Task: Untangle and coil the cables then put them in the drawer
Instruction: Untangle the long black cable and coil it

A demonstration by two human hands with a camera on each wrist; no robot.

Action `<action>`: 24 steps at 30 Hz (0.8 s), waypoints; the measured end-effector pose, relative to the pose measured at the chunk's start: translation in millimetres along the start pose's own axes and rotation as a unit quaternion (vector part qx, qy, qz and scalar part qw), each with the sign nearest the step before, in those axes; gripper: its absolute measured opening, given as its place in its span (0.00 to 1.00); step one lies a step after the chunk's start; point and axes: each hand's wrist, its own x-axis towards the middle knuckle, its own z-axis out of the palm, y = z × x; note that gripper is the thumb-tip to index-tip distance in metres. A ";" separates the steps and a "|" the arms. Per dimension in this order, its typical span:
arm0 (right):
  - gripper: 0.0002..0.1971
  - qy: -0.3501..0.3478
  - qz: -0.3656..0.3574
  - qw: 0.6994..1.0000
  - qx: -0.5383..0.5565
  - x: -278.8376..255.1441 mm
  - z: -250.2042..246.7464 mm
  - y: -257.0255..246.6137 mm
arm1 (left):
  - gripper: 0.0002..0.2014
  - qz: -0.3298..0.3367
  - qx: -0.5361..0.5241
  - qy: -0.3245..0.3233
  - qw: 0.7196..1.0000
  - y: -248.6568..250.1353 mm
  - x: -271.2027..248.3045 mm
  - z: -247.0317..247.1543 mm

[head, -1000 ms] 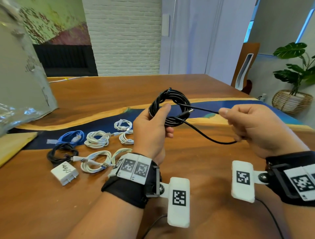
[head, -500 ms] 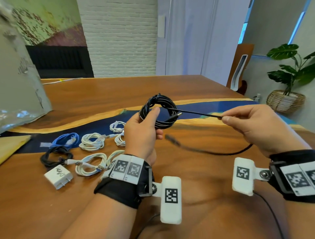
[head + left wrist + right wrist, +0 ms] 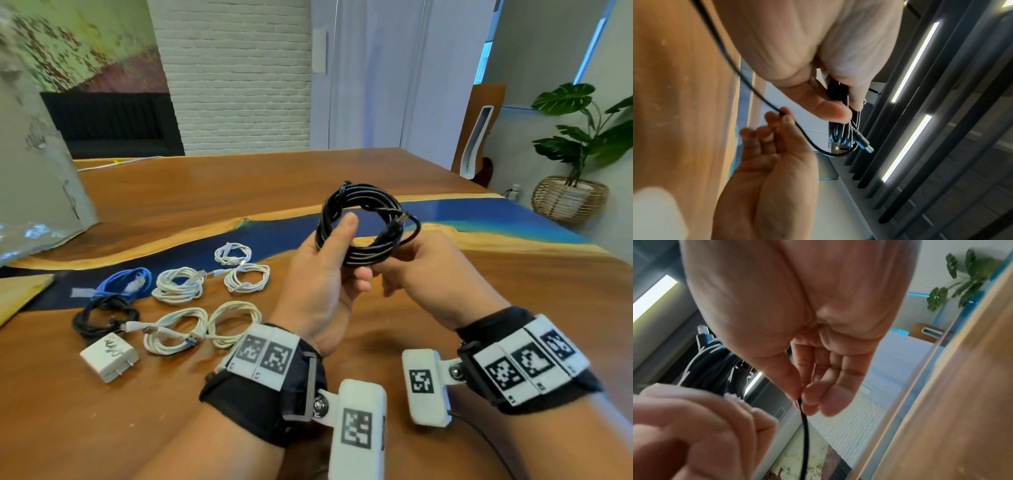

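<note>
Both hands hold one black coil (image 3: 363,228) above the tabletop (image 3: 205,192): left hand (image 3: 322,274) grips it, right hand (image 3: 435,270) fingers pinch its loose end.

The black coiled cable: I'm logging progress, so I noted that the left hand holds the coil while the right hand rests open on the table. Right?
Not quite. The left hand does hold the black coiled cable, but the right hand pinches the cable's loose end, off the wooden table. The right wrist view shows that grip.
</note>
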 end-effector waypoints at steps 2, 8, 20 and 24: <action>0.10 -0.012 -0.011 0.994 0.106 -4.0 5.2 -4.5 | 0.06 -0.009 0.004 0.002 1.000 -5.5 -0.6 1.3; 0.11 -0.021 0.015 0.970 0.243 -9.7 8.1 -13.1 | 0.10 -0.011 0.016 0.062 0.998 -14.9 2.5 0.3; 0.16 -0.106 0.059 0.926 0.358 -12.5 7.1 -15.0 | 0.06 0.020 -0.003 0.148 0.989 -10.7 8.5 -6.1; 0.15 -0.031 0.034 0.962 0.270 -10.3 9.6 -14.1 | 0.07 0.004 0.076 0.100 0.992 -12.6 6.4 -6.0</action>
